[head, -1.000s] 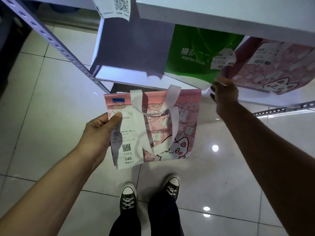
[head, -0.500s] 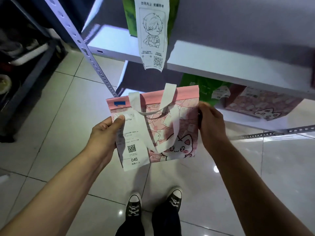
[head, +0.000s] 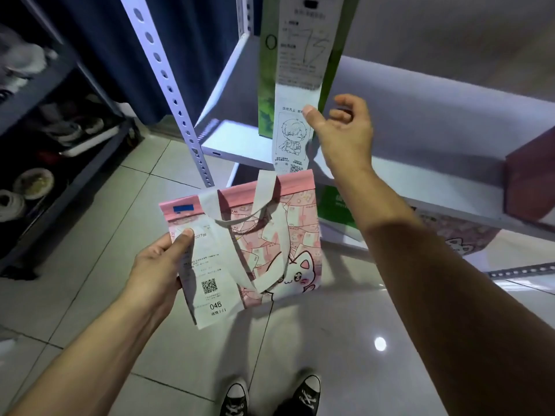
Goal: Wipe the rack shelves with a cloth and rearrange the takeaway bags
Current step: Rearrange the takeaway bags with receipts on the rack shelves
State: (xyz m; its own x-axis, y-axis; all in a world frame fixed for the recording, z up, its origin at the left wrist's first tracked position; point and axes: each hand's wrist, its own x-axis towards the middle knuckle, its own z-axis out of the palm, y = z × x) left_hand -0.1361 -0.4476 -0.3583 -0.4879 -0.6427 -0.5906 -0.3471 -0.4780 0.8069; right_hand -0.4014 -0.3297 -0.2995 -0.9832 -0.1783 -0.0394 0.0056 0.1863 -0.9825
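My left hand (head: 156, 265) grips the left edge of a pink cat-print takeaway bag (head: 270, 235), thumb pressed on its white receipt (head: 210, 265) marked 046. The bag hangs in front of the rack, above the floor. My right hand (head: 342, 133) is raised beside a tall green bag (head: 267, 85) standing on the white middle shelf (head: 420, 130). Its thumb touches the right edge of the long receipt (head: 291, 136) hanging down that bag, and its fingers are loosely curled with a gap to the thumb. No cloth is in view.
A maroon bag (head: 528, 181) stands at the shelf's right end. Below it, the lower shelf holds another green bag (head: 333, 205) and a pink cat bag (head: 459, 238). The perforated rack upright (head: 171, 94) rises at left, with a dark cluttered rack (head: 60, 130) beyond. Tiled floor lies underfoot.
My right hand let go of the pink bag's right edge and rose to the green bag's hanging receipt. The view tilted up to the middle shelf. My left hand kept its hold.
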